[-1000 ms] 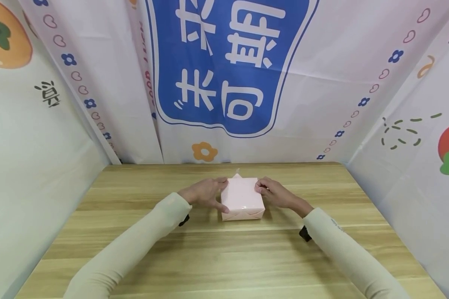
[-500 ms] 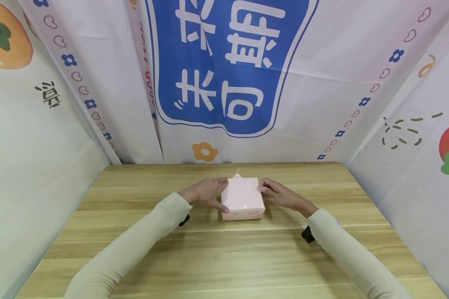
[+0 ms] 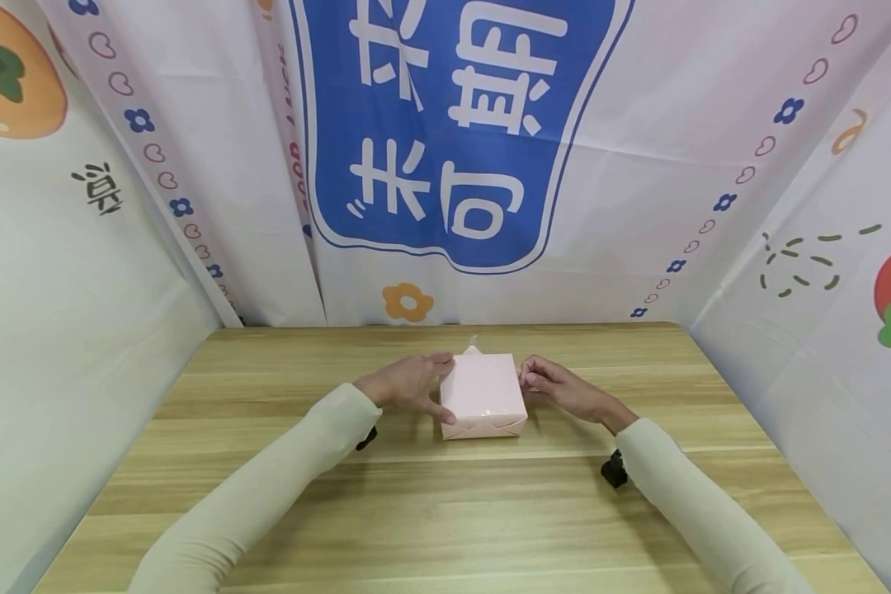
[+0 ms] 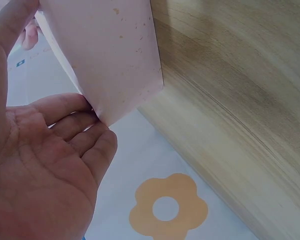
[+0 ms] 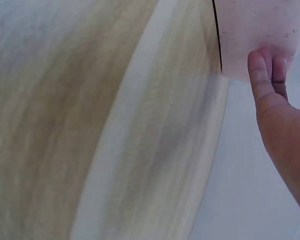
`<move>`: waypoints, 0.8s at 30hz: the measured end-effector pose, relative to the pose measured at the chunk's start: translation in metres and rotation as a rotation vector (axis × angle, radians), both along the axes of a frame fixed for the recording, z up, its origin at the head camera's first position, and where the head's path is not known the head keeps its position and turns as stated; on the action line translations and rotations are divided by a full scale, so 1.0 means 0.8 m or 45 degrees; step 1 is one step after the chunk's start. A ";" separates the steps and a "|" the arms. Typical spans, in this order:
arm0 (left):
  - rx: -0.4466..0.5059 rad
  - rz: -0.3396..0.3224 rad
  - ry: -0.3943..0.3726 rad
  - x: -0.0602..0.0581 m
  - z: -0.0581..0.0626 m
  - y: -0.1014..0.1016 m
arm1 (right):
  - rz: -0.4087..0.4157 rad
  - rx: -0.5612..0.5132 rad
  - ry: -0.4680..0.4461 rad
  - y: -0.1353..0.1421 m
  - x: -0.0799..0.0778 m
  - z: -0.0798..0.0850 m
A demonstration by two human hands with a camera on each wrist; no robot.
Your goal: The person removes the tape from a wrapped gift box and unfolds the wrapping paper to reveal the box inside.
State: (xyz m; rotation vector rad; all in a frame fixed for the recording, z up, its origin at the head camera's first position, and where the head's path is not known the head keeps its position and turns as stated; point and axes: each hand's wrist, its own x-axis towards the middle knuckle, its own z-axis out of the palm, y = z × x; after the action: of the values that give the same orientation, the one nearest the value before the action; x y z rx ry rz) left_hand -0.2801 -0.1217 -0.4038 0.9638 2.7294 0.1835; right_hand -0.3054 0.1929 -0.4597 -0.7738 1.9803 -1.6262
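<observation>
A pale pink wrapped box point(image 3: 483, 388) with small specks sits on the wooden table, its folded paper flaps on the near side. My left hand point(image 3: 413, 384) steadies its left side, thumb at the near corner and fingers at the far corner. In the left wrist view the palm of that hand point(image 4: 45, 150) faces the camera, with fingertips along the box edge. My right hand point(image 3: 560, 388) is at the box's right side, fingers loosely bent. In the right wrist view, fingertips point(image 5: 258, 62) overlap the box's side face point(image 5: 245, 30).
A small pointed paper flap point(image 3: 473, 349) with a clear strip sticks out behind the box. The wooden table point(image 3: 431, 511) ends at a printed cloth wall point(image 3: 586, 289) at the back, with more cloth on both sides.
My right hand has slid off the box's top right edge, moving right and slightly down to its side. My left hand and the box have stayed in place.
</observation>
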 end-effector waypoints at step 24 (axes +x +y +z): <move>-0.002 0.044 0.007 0.002 0.000 0.007 | -0.180 0.423 0.746 -0.036 0.038 0.063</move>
State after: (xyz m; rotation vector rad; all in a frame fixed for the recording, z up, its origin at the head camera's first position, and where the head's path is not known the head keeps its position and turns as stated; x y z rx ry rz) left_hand -0.2787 -0.1162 -0.4034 0.9185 2.7523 0.1846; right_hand -0.2752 0.1643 -0.4095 -1.0805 2.6749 -1.1657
